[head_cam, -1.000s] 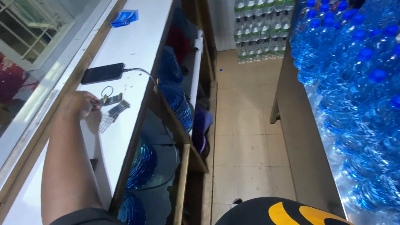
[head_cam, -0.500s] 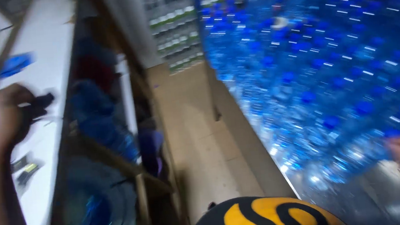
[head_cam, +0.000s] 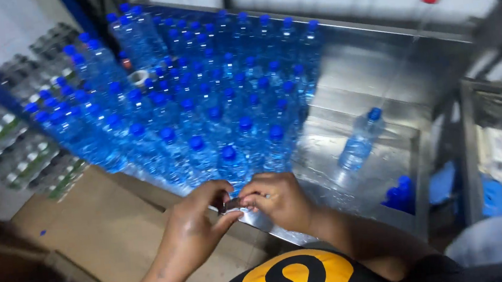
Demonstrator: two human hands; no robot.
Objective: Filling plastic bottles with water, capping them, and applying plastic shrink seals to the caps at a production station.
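My left hand [head_cam: 194,223] and my right hand [head_cam: 278,198] meet at the near edge of a steel table [head_cam: 356,88]. Together they pinch a small dark object [head_cam: 232,205] between the fingertips; what it is cannot be told. Just beyond the hands stands a dense crowd of blue-capped clear water bottles [head_cam: 199,109]. One lone bottle [head_cam: 359,140] stands apart on the bare steel to the right of my right hand.
Shrink-wrapped bottle packs [head_cam: 12,145] are stacked at the left by a tan floor [head_cam: 105,222]. Blue caps [head_cam: 398,193] show below the table's right end. A metal frame [head_cam: 481,112] with pale and blue items stands at the far right.
The view swung from the white counter on the left to the bottle table. My left hand left the counter and joined my right hand at the table edge, both now on the small object.
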